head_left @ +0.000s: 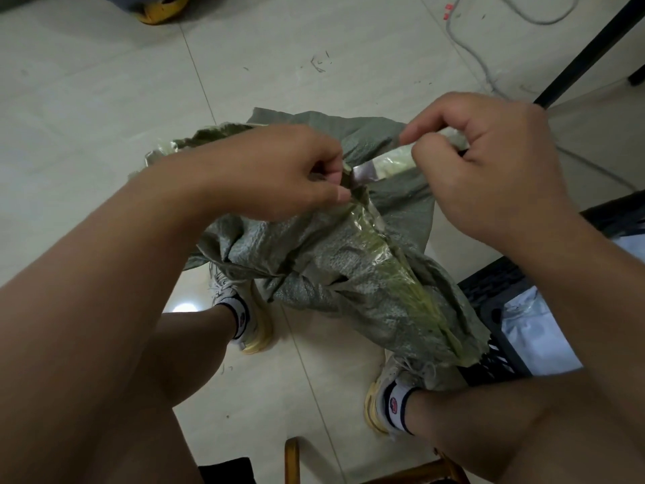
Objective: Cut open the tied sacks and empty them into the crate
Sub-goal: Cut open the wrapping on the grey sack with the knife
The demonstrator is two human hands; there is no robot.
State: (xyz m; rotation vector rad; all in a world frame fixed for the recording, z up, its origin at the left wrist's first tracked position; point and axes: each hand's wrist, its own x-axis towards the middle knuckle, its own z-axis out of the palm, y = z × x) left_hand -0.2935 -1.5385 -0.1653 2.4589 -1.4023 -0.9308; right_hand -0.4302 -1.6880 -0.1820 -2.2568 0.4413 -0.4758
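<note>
A limp green woven sack (pixel 324 270) with a yellowish clear liner hangs between my hands above my feet. My left hand (pixel 279 172) pinches the sack's gathered edge at the centre. My right hand (pixel 488 162) grips a strip of the sack and liner just to the right, at about the same height. The sack's lower end drapes over the rim of a black slotted crate (pixel 495 291) at the right, which holds white plastic packets (pixel 534 330).
My two feet in white sneakers (pixel 241 309) stand on the pale tiled floor. A grey cable (pixel 478 54) lies at the top right beside a dark table leg (pixel 590 54). A wooden stool edge (pixel 293 459) shows at the bottom.
</note>
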